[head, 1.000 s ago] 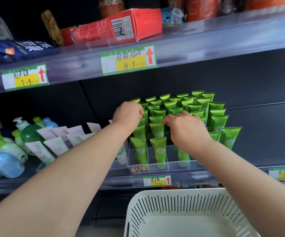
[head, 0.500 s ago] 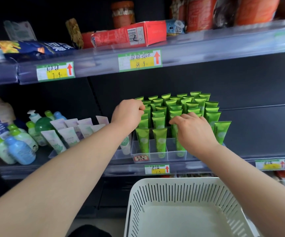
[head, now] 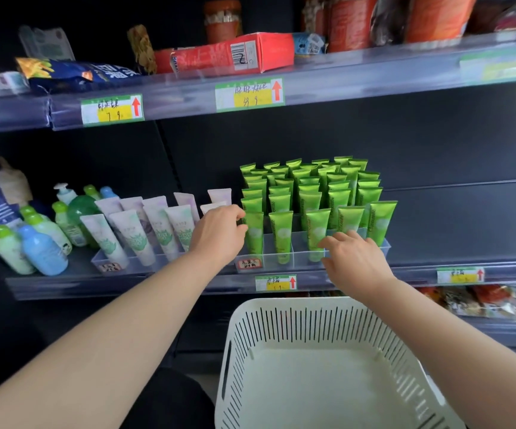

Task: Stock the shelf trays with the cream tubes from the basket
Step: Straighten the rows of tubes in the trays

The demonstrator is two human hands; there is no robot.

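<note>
Several green cream tubes (head: 309, 193) stand upright in rows in a clear shelf tray (head: 300, 262). My left hand (head: 219, 235) is at the tray's left front corner, fingers curled, fingertips against the left edge of the front-left green tube (head: 255, 232); no grip on it shows. Spread out in front of the tray's right half is my right hand (head: 355, 258), its fingertips near a front-row tube (head: 317, 233) and holding nothing. Below the shelf sits the white slotted basket (head: 312, 318), and no tubes show inside it.
A second clear tray with pale lilac tubes (head: 145, 230) sits left of the green ones. Green and blue bottles (head: 43, 252) stand further left. The upper shelf carries a red box (head: 231, 54) and snack bags. Price tags (head: 276, 282) line the shelf edges.
Both hands have drawn back from among the green tubes toward the tray's front. The right hand has let go of a tube and spread its fingers. The view has pulled back.
</note>
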